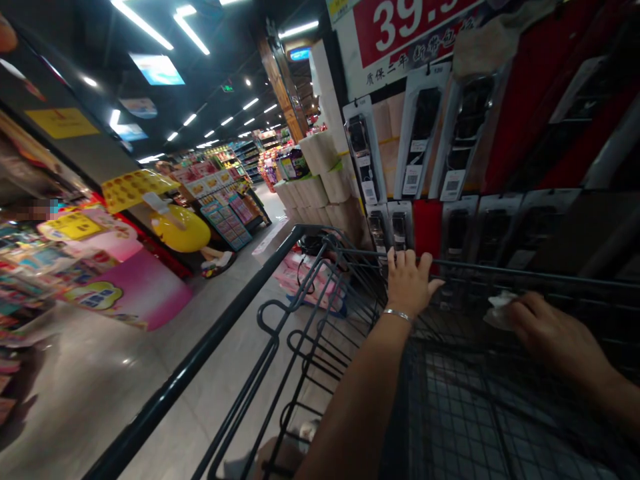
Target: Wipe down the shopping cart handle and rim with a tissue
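Note:
My left hand [409, 283], with a silver bracelet at the wrist, lies over the dark wire rim [505, 270] of a shopping cart. Its fingers are hooked across the rim, a little apart, and the thumb sticks out to the right. On the right, my right hand [555, 330] pinches a crumpled white tissue [501, 310] above the cart basket. Both hands are near a rack of packaged watch-like items [420, 133]. The wire mesh of the basket [450, 393] shows dimly below my arms.
A thick dark bar [215, 330] of the cart crosses the left foreground. Pink packages [317, 280] sit on the floor beyond it. Stacked paper rolls [317, 177] stand beside the rack. A pink display [135, 293] and a yellow balloon-like object [181, 228] are at left.

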